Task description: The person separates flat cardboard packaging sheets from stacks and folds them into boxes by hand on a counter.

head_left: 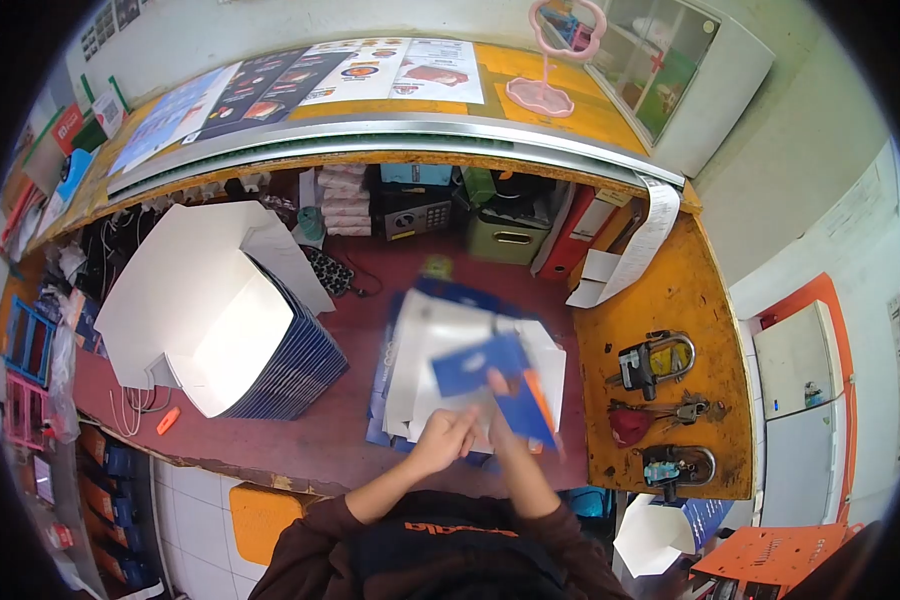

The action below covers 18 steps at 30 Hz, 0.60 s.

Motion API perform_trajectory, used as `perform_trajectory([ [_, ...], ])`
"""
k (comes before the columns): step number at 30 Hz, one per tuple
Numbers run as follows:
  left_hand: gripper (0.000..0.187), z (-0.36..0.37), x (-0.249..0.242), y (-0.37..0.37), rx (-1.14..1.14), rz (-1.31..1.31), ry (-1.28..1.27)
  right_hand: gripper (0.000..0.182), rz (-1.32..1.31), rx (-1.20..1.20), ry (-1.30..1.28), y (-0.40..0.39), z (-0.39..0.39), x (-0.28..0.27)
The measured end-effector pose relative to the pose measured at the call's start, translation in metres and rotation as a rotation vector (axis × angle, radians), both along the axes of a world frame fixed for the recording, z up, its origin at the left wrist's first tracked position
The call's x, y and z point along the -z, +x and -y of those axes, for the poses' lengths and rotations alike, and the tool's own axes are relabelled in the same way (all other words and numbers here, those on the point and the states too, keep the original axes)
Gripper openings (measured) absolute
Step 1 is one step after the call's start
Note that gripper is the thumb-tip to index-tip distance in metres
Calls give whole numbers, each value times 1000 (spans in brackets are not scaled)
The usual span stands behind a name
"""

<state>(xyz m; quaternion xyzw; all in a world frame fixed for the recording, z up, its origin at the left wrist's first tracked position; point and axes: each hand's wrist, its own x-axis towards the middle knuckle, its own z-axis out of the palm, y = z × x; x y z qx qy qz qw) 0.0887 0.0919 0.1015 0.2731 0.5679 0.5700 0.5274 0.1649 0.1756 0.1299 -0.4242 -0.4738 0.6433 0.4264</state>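
Carton (460, 372) held over the pile (460, 310)

Red desk (300, 440) beneath; tall stack (225, 330) to the left; right hand (501, 410) closed on the carton, blurred; left hand (446, 438) half-curled just beside it; can't tell whether it grips.

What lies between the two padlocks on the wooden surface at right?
In the head view, a red pouch and what look like metal keys lie there.

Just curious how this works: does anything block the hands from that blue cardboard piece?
Nothing visible: the right hand appears to grip the blue cardboard piece, and the left hand is close by.
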Motion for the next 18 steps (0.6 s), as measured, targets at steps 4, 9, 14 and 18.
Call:
perform_trajectory([
  [4,31,9,45,-13,350,-1048,139,44,502,-260,418,-8,-90,63],
  [9,54,3,120,-29,493,-1649,64,59,807,-415,706,3,-90,56],
  [14,43,-11,137,-59,707,-1170,38,44,522,-900,325,59,-46,29],
  [18,18,-14,103,-69,627,-1245,223,30,253,-1120,-7,100,3,15],
])
